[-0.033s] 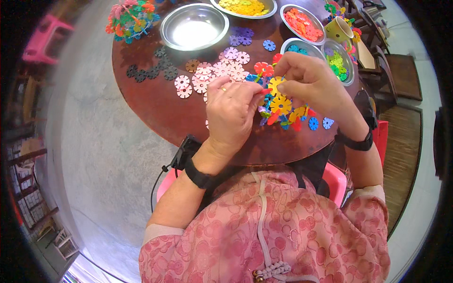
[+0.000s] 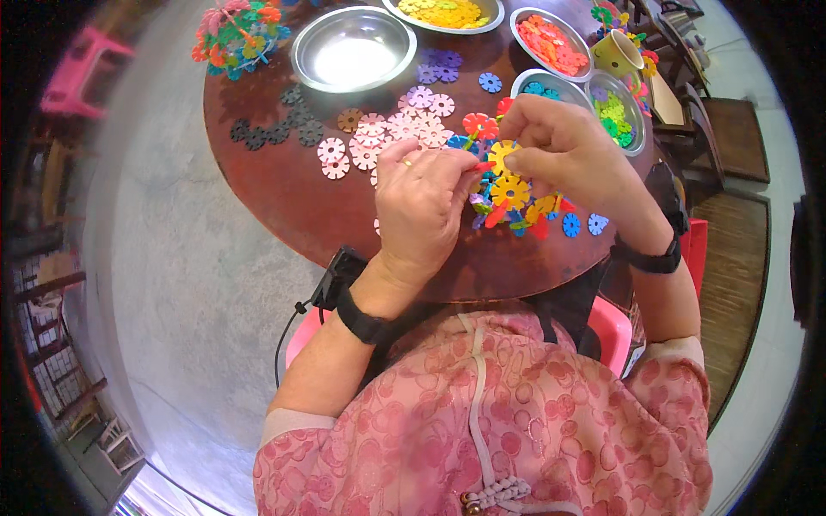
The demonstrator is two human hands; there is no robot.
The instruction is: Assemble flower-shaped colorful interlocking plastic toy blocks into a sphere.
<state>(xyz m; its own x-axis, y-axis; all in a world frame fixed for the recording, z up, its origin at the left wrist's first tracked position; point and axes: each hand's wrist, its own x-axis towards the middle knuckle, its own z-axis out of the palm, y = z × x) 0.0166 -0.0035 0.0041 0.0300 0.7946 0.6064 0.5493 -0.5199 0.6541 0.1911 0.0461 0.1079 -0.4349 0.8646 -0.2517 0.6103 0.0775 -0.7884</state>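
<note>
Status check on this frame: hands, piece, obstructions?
Left hand and right hand both gripping the multicoloured snowflake-disc cluster over the round table. Loose pink discs alongside, nothing blocking.

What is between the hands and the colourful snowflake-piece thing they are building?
Nothing visible. Both the left hand and the right hand already touch the cluster of joined snowflake discs, gripping it from either side above the round table.

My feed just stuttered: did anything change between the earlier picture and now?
Nothing visibly changed. The left hand and right hand still hold the cluster of snowflake discs over the round table; the empty steel bowl and the loose pink discs lie as before.
</note>
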